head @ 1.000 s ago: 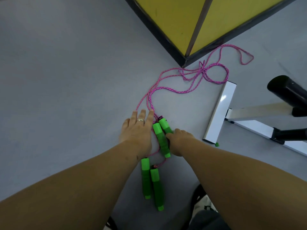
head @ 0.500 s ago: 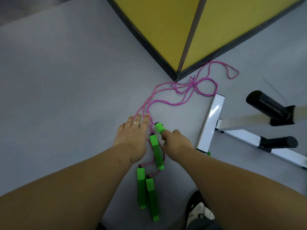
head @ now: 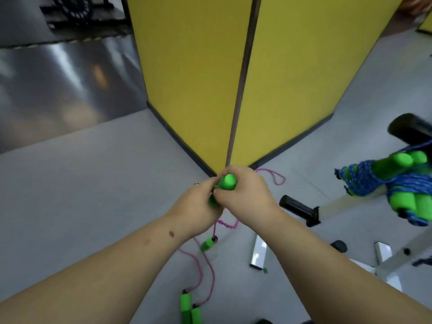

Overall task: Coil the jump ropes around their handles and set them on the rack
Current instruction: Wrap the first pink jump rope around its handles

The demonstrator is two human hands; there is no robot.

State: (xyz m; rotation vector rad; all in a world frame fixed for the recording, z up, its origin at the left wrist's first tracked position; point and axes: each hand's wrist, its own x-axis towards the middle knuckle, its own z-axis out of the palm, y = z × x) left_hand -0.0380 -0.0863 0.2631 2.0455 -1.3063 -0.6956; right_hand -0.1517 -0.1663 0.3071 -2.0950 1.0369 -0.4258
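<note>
**Both hands raised on one green handle, pink rope trailing to the floor**

I see my two hands meeting at the centre of the frame, lifted above the grey floor (head: 81, 183). My right hand (head: 245, 190) has its fingers curled round a green foam handle (head: 227, 181), whose rounded end pokes up above the knuckles. My left hand (head: 198, 204) is closed against the lower part of the same handle; a ring shows on one finger, but I cannot tell exactly how those fingers pinch.

From under the hands a thin braided pink rope (head: 211, 274) drops in loose curves. A second green handle (head: 207, 244) dangles just below the wrists, and a pair of green handles (head: 189, 309) lies side by side on the floor at the bottom edge. Another loop of pink rope (head: 278, 178) shows right of my right hand.

The yellow partition (head: 191, 78) comes to a sharp corner with a dark base strip directly behind my hands, so room ahead is tight. To the left the smooth matte floor lies wide open.

At the right edge the rack (head: 299, 209) of pale bars and black padded pegs stands near, already carrying a jump rope with blue cord (head: 364, 181) wound round green foam handles.
</note>
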